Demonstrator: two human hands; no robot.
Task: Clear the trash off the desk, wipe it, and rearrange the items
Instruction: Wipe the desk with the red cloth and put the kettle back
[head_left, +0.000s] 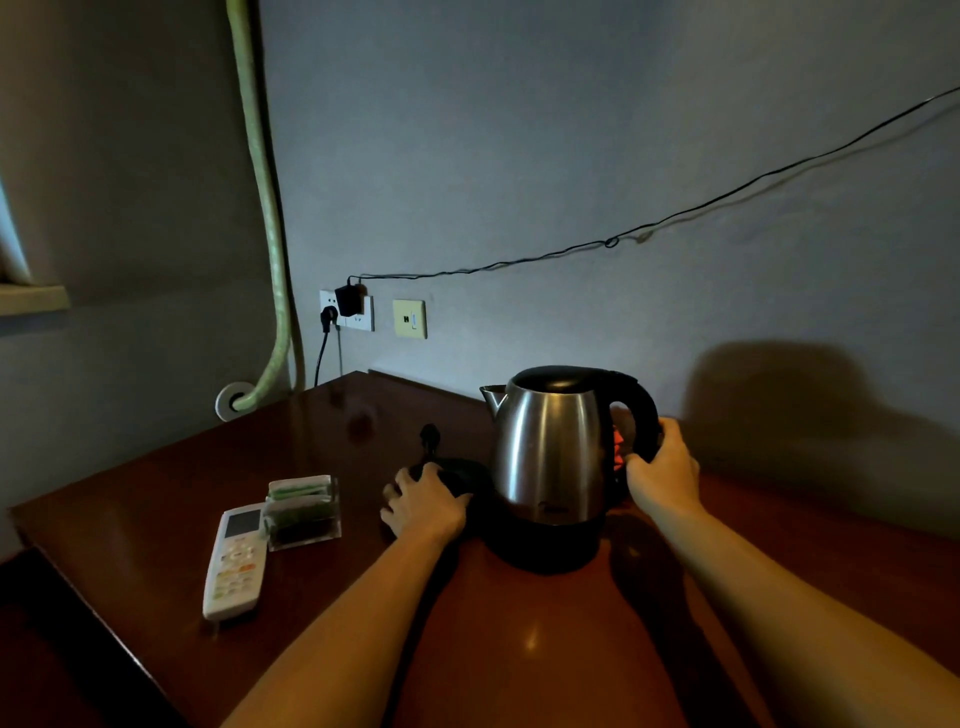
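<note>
Right hand (662, 464) clasped around handle of steel kettle (550, 447), apparently to reposition it. Left hand (423, 499) spread, pressing on black kettle cord (447, 470) on desk (545, 649), likely gathering it.

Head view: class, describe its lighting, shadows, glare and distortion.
Head view: dim overall, with light from the near side casting a big soft shadow on the wall right of the kettle; small glare spots on the desk and sheen on the kettle's steel; wide-angle bending curves the green pipe; the right hand looks slightly soft.
</note>
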